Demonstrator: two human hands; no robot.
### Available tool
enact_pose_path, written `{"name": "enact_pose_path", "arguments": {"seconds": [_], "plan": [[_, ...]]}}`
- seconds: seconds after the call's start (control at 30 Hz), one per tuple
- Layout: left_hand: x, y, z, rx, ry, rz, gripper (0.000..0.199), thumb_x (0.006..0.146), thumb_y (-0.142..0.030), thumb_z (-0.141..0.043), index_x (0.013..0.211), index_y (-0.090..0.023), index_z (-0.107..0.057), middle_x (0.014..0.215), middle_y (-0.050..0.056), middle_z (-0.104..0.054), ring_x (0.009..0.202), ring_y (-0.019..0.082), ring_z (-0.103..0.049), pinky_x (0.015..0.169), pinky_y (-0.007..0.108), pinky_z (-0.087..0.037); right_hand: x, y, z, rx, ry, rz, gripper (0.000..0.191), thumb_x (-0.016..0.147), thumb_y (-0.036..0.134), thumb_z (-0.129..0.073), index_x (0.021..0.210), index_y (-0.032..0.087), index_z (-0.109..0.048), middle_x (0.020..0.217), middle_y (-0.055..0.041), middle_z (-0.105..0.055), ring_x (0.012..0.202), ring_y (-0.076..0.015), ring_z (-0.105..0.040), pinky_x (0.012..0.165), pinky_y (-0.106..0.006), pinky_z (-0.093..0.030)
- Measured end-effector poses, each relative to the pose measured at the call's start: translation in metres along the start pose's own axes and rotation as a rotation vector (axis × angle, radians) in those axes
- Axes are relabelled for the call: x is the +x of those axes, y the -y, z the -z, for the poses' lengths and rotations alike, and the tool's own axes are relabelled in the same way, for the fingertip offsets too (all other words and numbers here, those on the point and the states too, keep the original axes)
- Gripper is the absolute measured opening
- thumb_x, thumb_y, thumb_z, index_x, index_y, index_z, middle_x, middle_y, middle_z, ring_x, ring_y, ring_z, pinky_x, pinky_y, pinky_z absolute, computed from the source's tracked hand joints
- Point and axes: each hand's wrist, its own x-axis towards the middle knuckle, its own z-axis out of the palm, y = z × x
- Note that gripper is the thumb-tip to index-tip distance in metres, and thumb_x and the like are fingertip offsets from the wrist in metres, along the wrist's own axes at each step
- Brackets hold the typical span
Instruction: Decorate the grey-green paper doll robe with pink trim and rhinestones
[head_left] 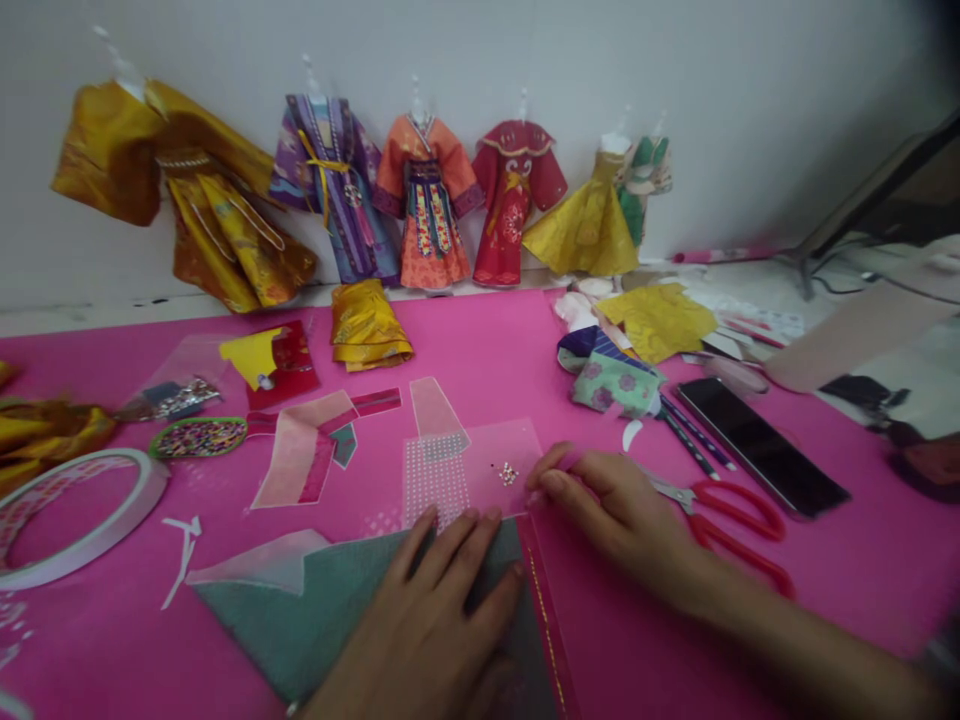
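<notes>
My left hand lies flat, fingers spread, on a teal-green piece of fabric or paper with a dark red border and a gold dotted line along its right side. My right hand is pinched near that border's top corner; what its fingertips hold, if anything, is too small to make out. Just left of those fingertips, a little heap of shiny beads rests on a clear sheet. White dots in rows cover the sheet beyond my left fingers. Red-handled scissors lie beside my right wrist.
Doll-sized robes stand in a row along the wall. A tape roll and a green tray of beads lie left. Cut pieces are in the middle. Fabric scraps, pens and a black phone are at right.
</notes>
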Motion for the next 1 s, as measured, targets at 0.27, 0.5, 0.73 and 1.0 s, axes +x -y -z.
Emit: {"name": "enact_pose_path", "arguments": {"seconds": [0.27, 0.5, 0.73, 1.0], "plan": [[0.001, 0.000, 0.000, -0.009, -0.028, 0.007, 0.045, 0.079, -0.032, -0.060, 0.123, -0.024, -0.052, 0.135, 0.014, -0.049, 0.126, 0.032, -0.042, 0.102, 0.056, -0.030, -0.019, -0.013, -0.010, 0.011, 0.035, 0.017, 0.020, 0.094, 0.022, -0.044, 0.077, 0.019, -0.054, 0.070, 0.0008, -0.058, 0.063, -0.0120, -0.053, 0.059, -0.024, -0.040], [0.000, 0.001, -0.003, 0.018, -0.003, -0.011, 0.055, 0.075, -0.032, -0.063, 0.127, -0.024, -0.048, 0.138, 0.017, -0.046, 0.127, 0.033, -0.040, 0.100, 0.057, -0.033, -0.021, -0.016, -0.012, -0.054, 0.074, 0.048, 0.019, 0.094, 0.024, -0.043, 0.079, 0.019, -0.054, 0.077, -0.0021, -0.059, 0.072, -0.0150, -0.052, 0.066, -0.028, -0.039], [-0.001, 0.002, -0.006, -0.031, -0.017, 0.013, 0.051, 0.078, -0.033, -0.060, 0.127, -0.026, -0.048, 0.139, 0.012, -0.045, 0.128, 0.032, -0.038, 0.104, 0.056, -0.028, -0.022, -0.016, -0.013, -0.134, 0.098, 0.064, 0.020, 0.094, 0.025, -0.041, 0.081, 0.018, -0.055, 0.079, -0.0040, -0.060, 0.073, -0.0162, -0.051, 0.067, -0.030, -0.039], [-0.002, 0.002, -0.008, 0.004, -0.016, 0.002, 0.054, 0.077, -0.034, -0.061, 0.129, -0.025, -0.047, 0.139, 0.014, -0.044, 0.128, 0.032, -0.038, 0.103, 0.057, -0.029, -0.022, -0.016, -0.013, -0.145, 0.092, 0.069, 0.022, 0.094, 0.026, -0.040, 0.081, 0.018, -0.055, 0.079, -0.0046, -0.060, 0.073, -0.0170, -0.051, 0.067, -0.031, -0.039]]}}
